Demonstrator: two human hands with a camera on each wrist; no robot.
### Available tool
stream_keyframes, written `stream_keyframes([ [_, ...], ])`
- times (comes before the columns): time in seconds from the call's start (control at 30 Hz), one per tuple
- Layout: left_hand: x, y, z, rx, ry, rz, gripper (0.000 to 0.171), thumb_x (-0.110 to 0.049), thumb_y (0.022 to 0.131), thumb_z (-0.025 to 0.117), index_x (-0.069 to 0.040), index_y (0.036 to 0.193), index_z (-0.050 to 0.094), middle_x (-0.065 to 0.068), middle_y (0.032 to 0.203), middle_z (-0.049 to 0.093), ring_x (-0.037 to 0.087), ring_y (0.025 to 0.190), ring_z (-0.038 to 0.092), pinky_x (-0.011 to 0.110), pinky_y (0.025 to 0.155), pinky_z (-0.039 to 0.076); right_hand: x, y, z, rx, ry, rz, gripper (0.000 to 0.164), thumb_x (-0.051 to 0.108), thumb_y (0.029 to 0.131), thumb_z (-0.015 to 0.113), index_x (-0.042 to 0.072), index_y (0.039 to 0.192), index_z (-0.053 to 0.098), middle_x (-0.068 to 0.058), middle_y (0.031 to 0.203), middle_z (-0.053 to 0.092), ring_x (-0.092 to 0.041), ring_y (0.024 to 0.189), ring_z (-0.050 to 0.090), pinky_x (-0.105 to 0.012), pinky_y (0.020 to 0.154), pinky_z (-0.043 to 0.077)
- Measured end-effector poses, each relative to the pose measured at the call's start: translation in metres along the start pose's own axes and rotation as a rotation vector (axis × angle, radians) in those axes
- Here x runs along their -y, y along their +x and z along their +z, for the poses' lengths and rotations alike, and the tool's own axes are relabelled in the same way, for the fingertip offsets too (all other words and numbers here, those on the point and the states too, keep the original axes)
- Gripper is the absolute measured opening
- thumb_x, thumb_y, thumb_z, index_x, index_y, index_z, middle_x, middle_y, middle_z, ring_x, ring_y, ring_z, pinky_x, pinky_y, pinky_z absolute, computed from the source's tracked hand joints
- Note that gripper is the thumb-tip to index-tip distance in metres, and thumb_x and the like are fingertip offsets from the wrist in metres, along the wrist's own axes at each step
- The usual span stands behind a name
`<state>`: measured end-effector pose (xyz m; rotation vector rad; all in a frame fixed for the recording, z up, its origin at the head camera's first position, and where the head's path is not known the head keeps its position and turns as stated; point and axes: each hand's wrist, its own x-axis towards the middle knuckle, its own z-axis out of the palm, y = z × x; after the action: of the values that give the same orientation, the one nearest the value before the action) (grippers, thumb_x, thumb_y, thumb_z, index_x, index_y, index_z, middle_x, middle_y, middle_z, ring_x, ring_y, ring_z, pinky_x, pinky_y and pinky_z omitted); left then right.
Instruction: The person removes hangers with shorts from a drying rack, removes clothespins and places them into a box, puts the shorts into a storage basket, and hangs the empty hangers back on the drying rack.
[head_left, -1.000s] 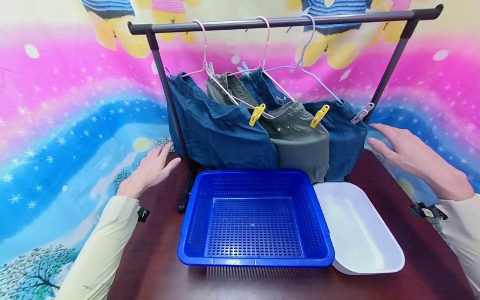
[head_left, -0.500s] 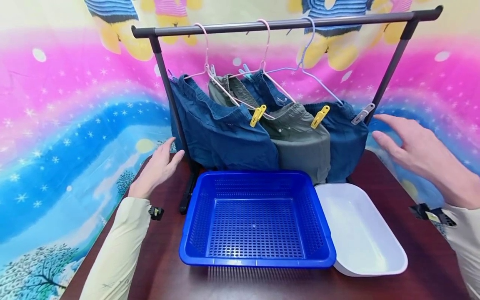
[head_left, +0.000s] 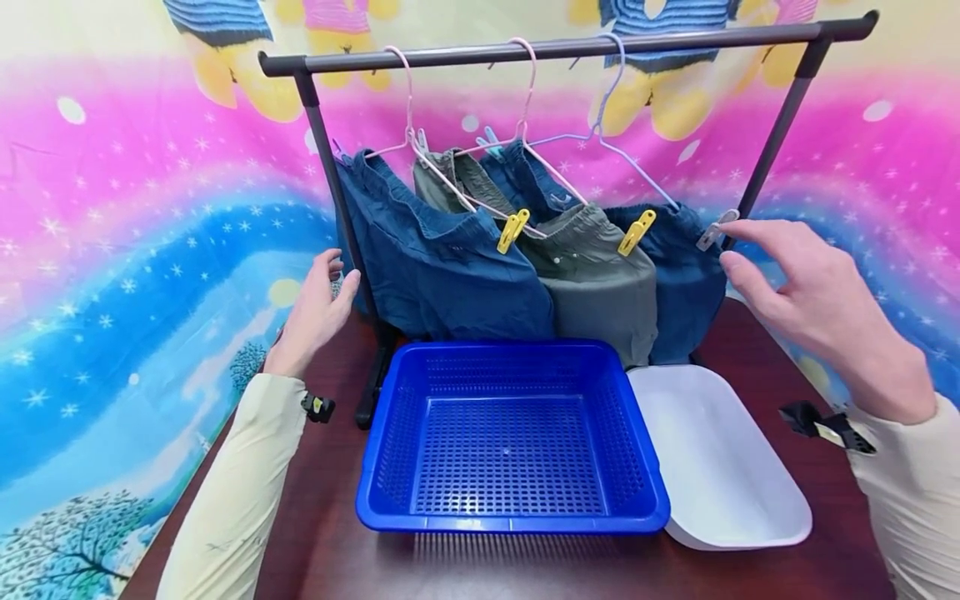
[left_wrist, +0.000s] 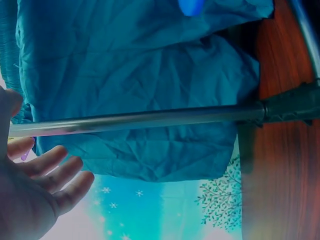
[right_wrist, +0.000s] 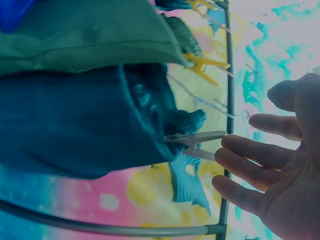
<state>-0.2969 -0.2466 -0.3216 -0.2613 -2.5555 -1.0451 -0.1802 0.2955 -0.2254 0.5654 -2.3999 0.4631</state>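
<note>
Three pairs of elastic-waist shorts hang from hangers: blue ones (head_left: 450, 271) at the left, grey-green ones (head_left: 607, 283) in the middle and darker blue ones (head_left: 686, 287) at the right. My right hand (head_left: 821, 304), fingers spread and slightly bent, is beside the grey clothespin (head_left: 717, 231) on the right-hand pair; whether a fingertip touches the pin I cannot tell. Beside the rack's left post (left_wrist: 150, 119) is my left hand (head_left: 311, 321), its fingers loosely bent and holding nothing. Yellow clothespins (head_left: 513, 231) clip the other two waistbands at their near ends.
The dark rack's top bar (head_left: 450, 56) carries two pink hangers and one blue hanger (head_left: 611, 92). In front of the rack, a blue perforated basket (head_left: 510, 523) and a white tray (head_left: 720, 467) stand side by side on the dark red table (head_left: 315, 500). A patterned cloth hangs behind.
My right hand first drew slightly away, then moved left to the grey clothespin. My left hand has shifted up and right, closer to the rack's left post. The shorts hang as before.
</note>
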Motion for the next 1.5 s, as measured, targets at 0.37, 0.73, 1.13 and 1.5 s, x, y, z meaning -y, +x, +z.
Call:
stream_keyframes([
  [0.37,-0.015,0.011,0.006,-0.136,-0.15,-0.03,0.061,-0.047,0.101,0.046,-0.014,0.149,0.03,0.015,0.143,0.05,0.028,0.133,0.048,0.05,0.11,0.039,0.023,0.011,0.012,-0.124,0.093,-0.17,0.041,0.008,0.092,0.064,0.006,0.133,0.059,-0.016,0.118,0.064,-0.003,0.105,0.051,-0.005,0.086,0.033],
  [0.73,-0.019,0.03,0.013,-0.216,-0.238,-0.061,0.056,-0.037,0.1,0.053,-0.012,0.145,0.033,0.015,0.138,0.052,0.028,0.128,0.052,0.048,0.107,0.04,0.054,0.025,0.038,-0.053,0.165,-0.299,0.039,0.006,0.091,0.065,0.007,0.13,0.061,-0.009,0.111,0.068,-0.003,0.085,0.058,-0.011,0.07,0.043],
  [1.13,-0.001,0.04,0.016,-0.283,-0.257,-0.123,0.053,-0.03,0.1,0.056,-0.018,0.147,0.036,0.015,0.134,0.055,0.029,0.125,0.056,0.046,0.103,0.047,0.076,0.046,0.083,0.091,0.243,-0.28,0.035,0.015,0.097,0.06,0.01,0.132,0.057,-0.006,0.109,0.068,-0.014,0.088,0.065,-0.029,0.068,0.053],
  [1.5,-0.003,0.043,0.019,-0.306,-0.295,-0.104,0.05,-0.03,0.099,0.058,-0.023,0.144,0.041,0.014,0.132,0.056,0.028,0.119,0.059,0.045,0.1,0.048,0.088,0.058,0.103,0.105,0.301,-0.178,0.035,0.02,0.1,0.056,0.01,0.134,0.055,-0.009,0.118,0.067,-0.018,0.091,0.067,-0.04,0.073,0.055],
])
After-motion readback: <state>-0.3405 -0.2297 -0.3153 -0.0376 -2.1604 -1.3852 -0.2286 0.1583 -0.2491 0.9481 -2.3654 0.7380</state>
